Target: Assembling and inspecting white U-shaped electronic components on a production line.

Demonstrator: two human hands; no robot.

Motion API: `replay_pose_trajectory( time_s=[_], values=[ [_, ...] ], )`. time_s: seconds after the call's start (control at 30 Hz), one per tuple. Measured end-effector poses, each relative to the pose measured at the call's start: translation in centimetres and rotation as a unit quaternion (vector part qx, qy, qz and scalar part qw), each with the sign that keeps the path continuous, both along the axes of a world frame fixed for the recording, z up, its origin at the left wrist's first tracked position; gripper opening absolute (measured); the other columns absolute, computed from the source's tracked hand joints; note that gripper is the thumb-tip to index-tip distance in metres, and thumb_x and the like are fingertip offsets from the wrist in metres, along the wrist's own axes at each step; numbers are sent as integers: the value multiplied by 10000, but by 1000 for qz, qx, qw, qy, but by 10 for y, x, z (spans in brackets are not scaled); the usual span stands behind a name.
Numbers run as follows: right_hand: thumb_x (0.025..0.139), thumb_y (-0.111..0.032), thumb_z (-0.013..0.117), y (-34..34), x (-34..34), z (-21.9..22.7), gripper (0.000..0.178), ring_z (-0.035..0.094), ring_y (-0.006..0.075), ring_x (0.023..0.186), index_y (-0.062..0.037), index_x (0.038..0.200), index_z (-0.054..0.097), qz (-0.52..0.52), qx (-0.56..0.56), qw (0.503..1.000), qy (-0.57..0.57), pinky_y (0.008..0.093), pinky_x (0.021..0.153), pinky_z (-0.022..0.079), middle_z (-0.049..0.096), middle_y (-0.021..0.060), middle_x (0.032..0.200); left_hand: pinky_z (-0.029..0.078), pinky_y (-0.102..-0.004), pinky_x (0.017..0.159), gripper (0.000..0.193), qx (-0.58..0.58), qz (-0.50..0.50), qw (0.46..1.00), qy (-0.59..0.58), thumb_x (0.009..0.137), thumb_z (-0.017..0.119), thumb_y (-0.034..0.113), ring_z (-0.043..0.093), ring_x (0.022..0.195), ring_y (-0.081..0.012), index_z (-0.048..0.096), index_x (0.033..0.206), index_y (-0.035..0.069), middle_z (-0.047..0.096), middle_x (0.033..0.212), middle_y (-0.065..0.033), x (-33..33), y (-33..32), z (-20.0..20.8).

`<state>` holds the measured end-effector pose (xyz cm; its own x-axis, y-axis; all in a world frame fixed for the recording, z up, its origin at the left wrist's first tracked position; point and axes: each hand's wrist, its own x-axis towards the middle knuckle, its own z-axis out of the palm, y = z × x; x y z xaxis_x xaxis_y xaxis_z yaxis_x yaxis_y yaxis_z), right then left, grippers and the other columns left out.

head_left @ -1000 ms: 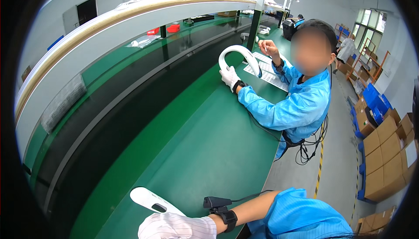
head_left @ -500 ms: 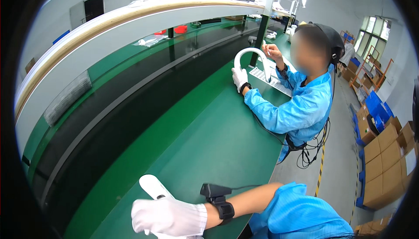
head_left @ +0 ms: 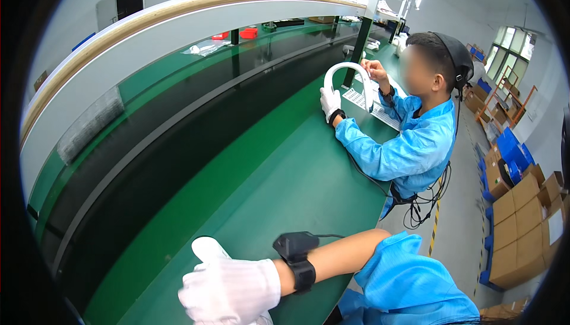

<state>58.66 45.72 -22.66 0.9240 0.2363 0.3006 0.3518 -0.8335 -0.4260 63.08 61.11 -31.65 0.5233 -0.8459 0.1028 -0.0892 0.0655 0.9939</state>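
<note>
My right hand (head_left: pixel 228 292), in a white glove, is closed low in the picture, its forearm reaching in from the right. Beyond its knuckles sticks out the rounded end of a smooth white piece (head_left: pixel 208 249). The hand lies over the rest of this piece, and its fingertips are hidden. Below the wrist a bit of white (head_left: pixel 262 319) shows at the lower edge; whether it is glove or the same piece I cannot tell. My left hand cannot be made out. A black device (head_left: pixel 295 246) is strapped to my right wrist.
At the green bench (head_left: pixel 285 197), a co-worker in blue (head_left: pixel 409 141) holds a white U-shaped piece (head_left: pixel 347 67) over a white printed sheet (head_left: pixel 389 119). A dark belt (head_left: pixel 178 165) runs along the bench beneath a raised shelf (head_left: pixel 178 13). Cartons (head_left: pixel 522 224) stand right of the aisle.
My right hand has shifted slightly and turned, covering more of the white piece. The wrist device has tilted. The co-worker's bare hand has moved onto the U-shaped piece. The view has shifted a little.
</note>
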Motion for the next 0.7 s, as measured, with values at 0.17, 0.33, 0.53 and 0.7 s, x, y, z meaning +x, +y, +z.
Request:
replay_pose_trajectory(
  time_s=[0.17, 0.33, 0.53, 0.7],
  values=[
    [1036, -242, 542, 31, 1, -67, 352, 626, 399, 1277, 35, 1220, 658, -108, 214, 902, -358, 565, 1062, 491, 672, 185, 1294, 578, -344, 805, 523, -1, 1, 1000, 2, 762, 842, 224, 723, 902, -204, 702, 1252, 109, 728, 1052, -12, 6, 2, 5],
    [967, -247, 637, 4, -13, -37, 369, 618, 407, 1294, -20, 1241, 738, 6, 59, 965, -256, 562, 1061, 543, 702, 154, 1271, 583, -333, 791, 539, -57, -24, 998, 14, 742, 858, 224, 729, 886, -190, 709, 1247, 108, 733, 1039, -2, 5, 11, 29],
    [973, -136, 653, -14, -1, -12, 123, 705, 271, 968, -35, 1028, 694, 4, 156, 968, -197, 362, 848, 578, 681, 94, 990, 592, -398, 816, 734, 85, -8, 951, -298, 750, 890, 264, 731, 930, -350, 553, 1322, -51, 722, 1010, -182, 7, 28, -7],
    [1149, -281, 492, 28, -7, -21, 358, 714, 257, 972, 39, 1146, 652, 4, 708, 705, -31, 393, 899, 593, 682, 150, 1107, 586, -401, 774, 684, 58, 75, 968, -232, 747, 896, 243, 714, 873, -331, 558, 1273, -33, 703, 1005, -151, -5, 20, 13]
  ],
)
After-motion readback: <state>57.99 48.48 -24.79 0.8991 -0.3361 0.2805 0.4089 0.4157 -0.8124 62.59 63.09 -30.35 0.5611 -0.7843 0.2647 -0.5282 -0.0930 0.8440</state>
